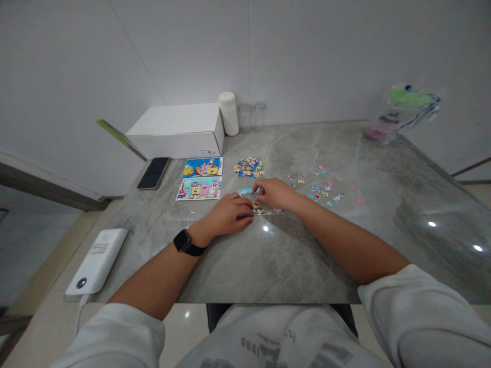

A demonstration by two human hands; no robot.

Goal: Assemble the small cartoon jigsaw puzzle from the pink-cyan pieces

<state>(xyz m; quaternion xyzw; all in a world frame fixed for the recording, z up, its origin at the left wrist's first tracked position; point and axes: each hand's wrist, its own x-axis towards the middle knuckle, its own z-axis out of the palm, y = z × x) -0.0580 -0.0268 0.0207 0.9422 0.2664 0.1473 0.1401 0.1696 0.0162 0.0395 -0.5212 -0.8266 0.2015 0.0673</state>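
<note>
A partly assembled jigsaw puzzle [267, 210] lies on the grey table in front of me, with a light blue part along its upper left edge. My left hand [232, 212] rests at the puzzle's left side, its fingers stretched out and slightly apart, touching the edge. Over the puzzle's upper left area my right hand [273, 193] is bent in a pinch, thumb and forefinger close together. Whatever is between those fingertips is too small to make out. Both hands cover part of the puzzle. Several loose puzzle pieces [326, 188] are scattered to the right.
Beyond the hands lies a pile of puzzle pieces [249, 167]. Two cartoon picture cards [198, 188] and a phone [154, 173] are at left. Behind stand a white box [174, 143], a white bottle [229, 113] and two glass jars [259, 117]. A power bank [97, 260] sits front left, a plastic bag [399, 115] back right.
</note>
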